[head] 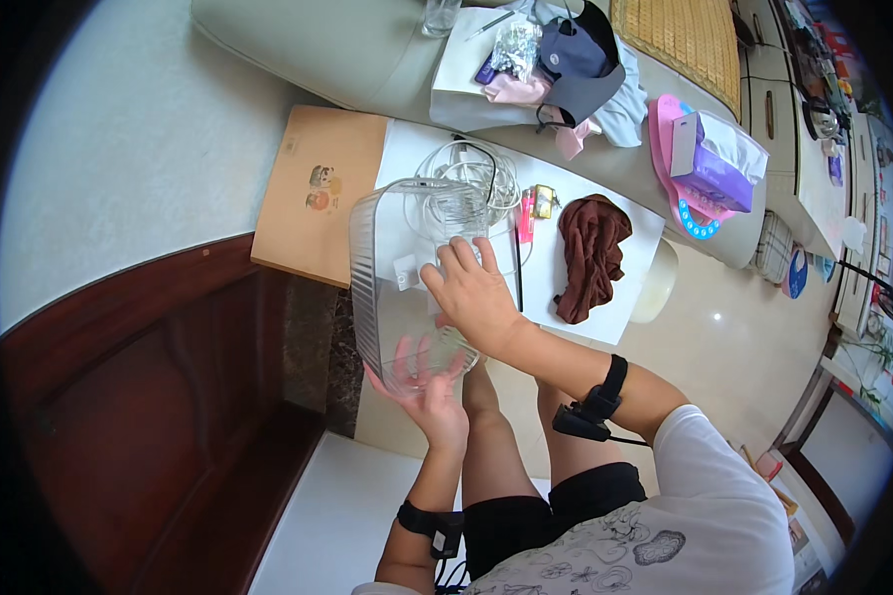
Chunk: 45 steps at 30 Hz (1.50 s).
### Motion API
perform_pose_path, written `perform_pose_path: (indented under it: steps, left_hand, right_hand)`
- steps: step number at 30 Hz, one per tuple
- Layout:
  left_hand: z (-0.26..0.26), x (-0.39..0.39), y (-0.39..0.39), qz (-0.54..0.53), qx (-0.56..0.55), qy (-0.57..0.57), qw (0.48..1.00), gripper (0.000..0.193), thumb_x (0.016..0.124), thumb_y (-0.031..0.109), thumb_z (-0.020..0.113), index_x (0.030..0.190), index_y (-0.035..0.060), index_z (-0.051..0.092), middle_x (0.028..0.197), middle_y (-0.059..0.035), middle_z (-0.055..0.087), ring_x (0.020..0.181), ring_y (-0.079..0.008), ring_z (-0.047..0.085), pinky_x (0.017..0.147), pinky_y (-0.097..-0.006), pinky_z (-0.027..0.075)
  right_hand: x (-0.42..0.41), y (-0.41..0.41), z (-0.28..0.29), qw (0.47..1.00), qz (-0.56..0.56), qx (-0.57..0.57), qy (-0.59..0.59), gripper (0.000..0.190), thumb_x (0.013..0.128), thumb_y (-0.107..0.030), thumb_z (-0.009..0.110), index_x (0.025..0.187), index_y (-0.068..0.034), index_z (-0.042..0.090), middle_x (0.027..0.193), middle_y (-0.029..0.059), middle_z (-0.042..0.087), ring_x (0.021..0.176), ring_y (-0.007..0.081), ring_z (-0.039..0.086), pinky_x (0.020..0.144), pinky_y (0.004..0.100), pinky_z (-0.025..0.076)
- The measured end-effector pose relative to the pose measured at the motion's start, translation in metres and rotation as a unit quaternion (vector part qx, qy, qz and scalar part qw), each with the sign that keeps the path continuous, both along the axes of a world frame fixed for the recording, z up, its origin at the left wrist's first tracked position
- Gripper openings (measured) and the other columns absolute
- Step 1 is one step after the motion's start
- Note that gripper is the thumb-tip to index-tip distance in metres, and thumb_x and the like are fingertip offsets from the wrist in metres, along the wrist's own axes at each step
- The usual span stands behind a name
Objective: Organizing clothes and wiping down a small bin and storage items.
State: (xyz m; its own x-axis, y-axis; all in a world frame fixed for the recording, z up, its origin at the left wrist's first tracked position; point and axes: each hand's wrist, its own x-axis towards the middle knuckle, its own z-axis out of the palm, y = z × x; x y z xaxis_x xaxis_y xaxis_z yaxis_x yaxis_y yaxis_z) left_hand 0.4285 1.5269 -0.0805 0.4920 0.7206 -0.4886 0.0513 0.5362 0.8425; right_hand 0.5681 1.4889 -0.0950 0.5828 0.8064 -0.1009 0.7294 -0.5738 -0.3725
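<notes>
A clear plastic bin with ribbed walls (365,297) is held tilted in front of me, partly over the table's near edge. My left hand (435,409) supports it from the near side, and its fingers show through the plastic. My right hand (476,297) is over the bin's right side with bent, spread fingers. Whether it grips the rim or only touches it is hidden. Behind the bin lies a coil of white cable (502,178) on the white tabletop (543,275). A small white piece (405,272) shows through the plastic.
A crumpled brown cloth (595,256) lies to the right, near a pink item (527,216) and a small yellow item (543,201). A cardboard box (324,193) sits at left. On the sofa (327,52) are a dark cap (577,67) and a purple tissue pack (718,178).
</notes>
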Motion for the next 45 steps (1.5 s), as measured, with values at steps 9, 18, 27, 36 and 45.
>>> perform_pose_path:
  steps: [9, 18, 27, 36, 45]
  left_hand:
    - [0.001, 0.002, -0.005, -0.02, -0.029, 0.056, 0.998, 0.082, 0.072, -0.004, 0.046, 0.137, 0.026, 0.005, 0.131, -0.0154, 0.026, 0.12, -0.0346, 0.036, 0.082, -0.0571, 0.048]
    - [0.002, -0.002, 0.002, -0.018, 0.028, 0.047, 0.998, 0.076, 0.074, -0.003, 0.044, 0.136, 0.0259, 0.01, 0.131, -0.0168, 0.027, 0.116, -0.0312, 0.04, 0.082, -0.0577, 0.047]
    - [0.011, 0.016, 0.017, 0.025, -0.011, 0.046, 0.999, 0.077, 0.076, 0.002, 0.046, 0.137, 0.0269, 0.007, 0.129, -0.0131, 0.03, 0.116, -0.0297, 0.041, 0.082, -0.0567, 0.047]
    - [0.004, 0.005, -0.004, -0.014, -0.059, -0.02, 0.998, 0.078, 0.074, -0.004, 0.042, 0.137, 0.0248, 0.008, 0.134, -0.0114, 0.028, 0.124, -0.0337, 0.034, 0.08, -0.0581, 0.048]
    - [0.004, 0.027, -0.038, -0.116, 0.004, -0.008, 0.993, 0.085, 0.07, -0.01, 0.042, 0.136, 0.0211, -0.003, 0.137, -0.0135, 0.023, 0.125, -0.0338, 0.03, 0.081, -0.0557, 0.049]
  right_hand:
    - [-0.008, -0.011, -0.025, 0.999, 0.008, -0.015, 0.045, 0.022, 0.059, -0.025, 0.071, 0.072, -0.009, 0.063, 0.081, 0.0069, 0.051, 0.089, 0.0229, 0.046, 0.079, 0.034, 0.035]
    - [0.012, -0.04, 0.0, 0.966, -0.08, 0.228, 0.089, 0.015, 0.063, -0.013, 0.069, 0.073, -0.007, 0.06, 0.076, 0.0087, 0.05, 0.076, 0.0266, 0.048, 0.063, 0.0346, 0.041]
    - [0.052, -0.095, -0.038, 0.935, -0.281, 0.208, 0.052, 0.032, 0.062, -0.014, 0.074, 0.091, -0.009, 0.062, 0.093, 0.0086, 0.055, 0.088, 0.028, 0.051, 0.074, 0.0368, 0.043]
    - [0.027, -0.188, -0.075, 0.934, -0.336, 0.117, 0.02, 0.029, 0.068, -0.001, 0.062, 0.096, -0.007, 0.056, 0.102, 0.0114, 0.055, 0.102, 0.0317, 0.047, 0.089, 0.0412, 0.037]
    - [0.025, -0.193, -0.003, 0.936, -0.316, 0.152, 0.031, 0.036, 0.064, -0.002, 0.068, 0.099, -0.007, 0.058, 0.105, 0.0107, 0.057, 0.098, 0.0294, 0.052, 0.086, 0.0367, 0.04]
